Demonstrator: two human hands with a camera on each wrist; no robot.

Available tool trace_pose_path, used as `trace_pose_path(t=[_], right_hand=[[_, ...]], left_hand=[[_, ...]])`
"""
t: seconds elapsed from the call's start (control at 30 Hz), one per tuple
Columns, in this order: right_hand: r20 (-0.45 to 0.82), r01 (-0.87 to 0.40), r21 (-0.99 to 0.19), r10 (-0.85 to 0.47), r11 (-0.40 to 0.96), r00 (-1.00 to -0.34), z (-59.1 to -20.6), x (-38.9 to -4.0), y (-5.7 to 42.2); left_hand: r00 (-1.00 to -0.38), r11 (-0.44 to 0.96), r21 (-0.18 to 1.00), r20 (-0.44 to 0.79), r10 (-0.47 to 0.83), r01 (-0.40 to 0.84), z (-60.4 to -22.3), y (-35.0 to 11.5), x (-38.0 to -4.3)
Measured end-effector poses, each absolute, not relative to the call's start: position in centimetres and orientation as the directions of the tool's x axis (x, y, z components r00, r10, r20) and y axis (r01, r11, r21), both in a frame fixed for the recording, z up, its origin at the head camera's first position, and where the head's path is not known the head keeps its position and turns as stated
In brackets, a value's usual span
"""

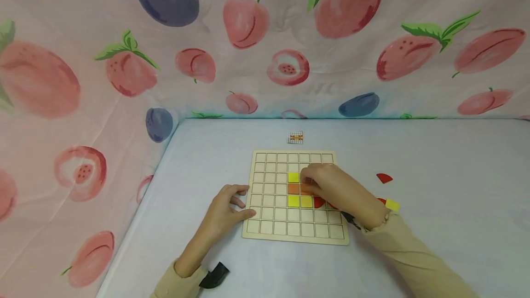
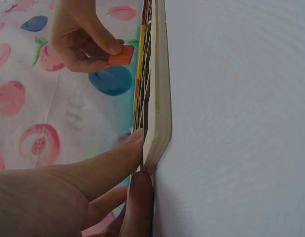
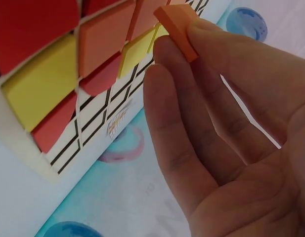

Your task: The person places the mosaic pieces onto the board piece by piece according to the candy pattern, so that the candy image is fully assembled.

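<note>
A square wooden grid board (image 1: 265,228) lies on the white table. Yellow squares (image 1: 293,177), orange squares (image 1: 293,188) and red rounded tiles (image 1: 318,202) sit in its middle and right cells. My right hand (image 1: 331,185) is over the board's right half, pinching an orange square tile (image 3: 178,27) between thumb and fingertips. In the left wrist view that held tile (image 2: 121,55) is raised above the board's face. My left hand (image 1: 225,210) rests at the board's left edge, with thumb and fingertips spread along it.
A small printed grid card (image 1: 296,137) lies behind the board. To the right are a loose red quarter-round tile (image 1: 384,178) and a yellow square tile (image 1: 392,205) beside my right forearm. Peach-patterned cloth (image 1: 248,82) hangs behind and along the left side.
</note>
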State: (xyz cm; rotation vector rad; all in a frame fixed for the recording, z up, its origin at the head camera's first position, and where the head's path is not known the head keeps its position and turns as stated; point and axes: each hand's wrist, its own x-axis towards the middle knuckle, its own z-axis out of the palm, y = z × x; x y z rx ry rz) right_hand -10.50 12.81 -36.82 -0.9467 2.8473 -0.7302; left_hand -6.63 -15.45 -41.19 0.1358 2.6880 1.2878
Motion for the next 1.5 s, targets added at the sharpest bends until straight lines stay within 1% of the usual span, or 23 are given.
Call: trace_pose_path(t=[0.27,0.6,0.93,1.23,1.5], right_hand=[[0.053,-0.527,-0.446,-0.567,0.723,-0.822,-37.1,-10.8,11.8],[0.098,-0.566,-0.460,-0.594,0.685,-0.799,-37.3,-11.2,11.0],[0.077,-0.556,-0.480,-0.599,0.678,-0.797,-37.3,-11.5,9.9],[0.058,-0.548,-0.534,-0.619,0.644,-0.783,-37.2,-11.8,8.6],[0.056,-0.567,-0.525,-0.640,0.635,-0.767,-37.8,-12.2,7.8]], left_hand=[[-0.983,0.625,0.781,-0.103,0.151,0.014,-41.2,-15.5,-6.7],[-0.983,0.625,0.780,-0.102,0.155,0.018,-41.2,-15.4,-6.7],[-0.983,0.635,0.772,-0.127,0.132,-0.014,-41.2,-15.4,-6.7],[-0.983,0.622,0.783,-0.111,0.143,0.002,-41.2,-15.5,-6.7],[-0.983,0.622,0.783,-0.110,0.145,0.004,-41.3,-15.5,-6.6]])
